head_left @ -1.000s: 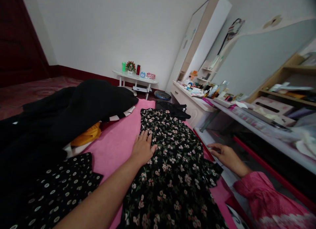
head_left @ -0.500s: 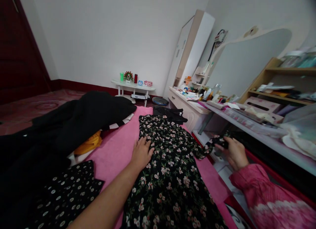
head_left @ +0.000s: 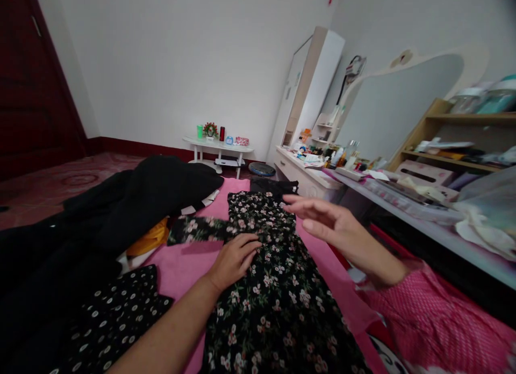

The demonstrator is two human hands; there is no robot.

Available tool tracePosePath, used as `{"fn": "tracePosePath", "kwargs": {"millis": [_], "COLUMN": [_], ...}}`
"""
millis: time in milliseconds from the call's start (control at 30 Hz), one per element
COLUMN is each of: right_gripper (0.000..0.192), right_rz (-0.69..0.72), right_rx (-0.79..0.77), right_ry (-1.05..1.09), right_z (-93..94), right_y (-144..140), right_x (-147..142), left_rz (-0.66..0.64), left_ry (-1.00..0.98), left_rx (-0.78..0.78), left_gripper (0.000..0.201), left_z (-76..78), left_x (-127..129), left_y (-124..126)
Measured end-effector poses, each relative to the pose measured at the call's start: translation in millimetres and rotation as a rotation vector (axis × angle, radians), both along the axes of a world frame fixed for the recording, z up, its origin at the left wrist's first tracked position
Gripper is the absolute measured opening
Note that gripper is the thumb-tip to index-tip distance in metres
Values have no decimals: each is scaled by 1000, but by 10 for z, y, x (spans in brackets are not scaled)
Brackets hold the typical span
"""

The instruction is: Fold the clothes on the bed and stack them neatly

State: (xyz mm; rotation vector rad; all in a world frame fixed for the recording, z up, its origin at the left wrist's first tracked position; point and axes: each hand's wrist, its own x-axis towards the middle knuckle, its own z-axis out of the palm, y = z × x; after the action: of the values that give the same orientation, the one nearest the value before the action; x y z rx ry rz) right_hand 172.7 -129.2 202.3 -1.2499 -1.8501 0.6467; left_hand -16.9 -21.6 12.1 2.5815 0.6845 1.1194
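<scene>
A black floral dress (head_left: 278,288) lies spread lengthwise on a pink cloth (head_left: 185,299). One of its sleeves (head_left: 199,229) stretches across the top part and sticks out past the left edge over the pink cloth. My left hand (head_left: 236,261) rests on the dress just below that sleeve, palm down with fingers extended. Over the right edge of the dress hovers my right hand (head_left: 334,223), in a pink cuff, its fingers stretched out and nothing in them.
Dark clothing (head_left: 133,202) is heaped at left, with a yellow garment (head_left: 149,237) and a polka-dot garment (head_left: 121,315) beside it. A black folded garment (head_left: 274,185) lies beyond the dress. A cluttered dressing table (head_left: 403,202) runs along the right; a small white table (head_left: 217,144) stands behind.
My right hand has let go of the sleeve and moved left and up from beyond the right edge. The sleeve now lies across the dress toward the left. My left hand has barely shifted.
</scene>
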Motion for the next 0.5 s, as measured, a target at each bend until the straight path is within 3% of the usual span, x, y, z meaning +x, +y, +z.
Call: {"fn": "tracePosePath", "kwargs": {"millis": [133, 233, 333, 500], "right_gripper": [31, 38, 47, 29], "right_rz": [-322, -482, -553, -470], "right_rx": [-129, -248, -366, -420], "right_ry": [-298, -474, -522, -367], "right_z": [-869, -1389, -1655, -1768], "right_y": [-346, -698, -998, -1083], "right_x": [683, 954, 979, 922], "left_rz": [172, 329, 446, 468], "left_ry": [11, 104, 234, 356], "left_rx": [70, 50, -42, -119], "left_gripper": [34, 40, 54, 55], "left_z": [-42, -77, -121, -92], "left_x": [29, 80, 138, 155], "left_y": [63, 104, 149, 297]}}
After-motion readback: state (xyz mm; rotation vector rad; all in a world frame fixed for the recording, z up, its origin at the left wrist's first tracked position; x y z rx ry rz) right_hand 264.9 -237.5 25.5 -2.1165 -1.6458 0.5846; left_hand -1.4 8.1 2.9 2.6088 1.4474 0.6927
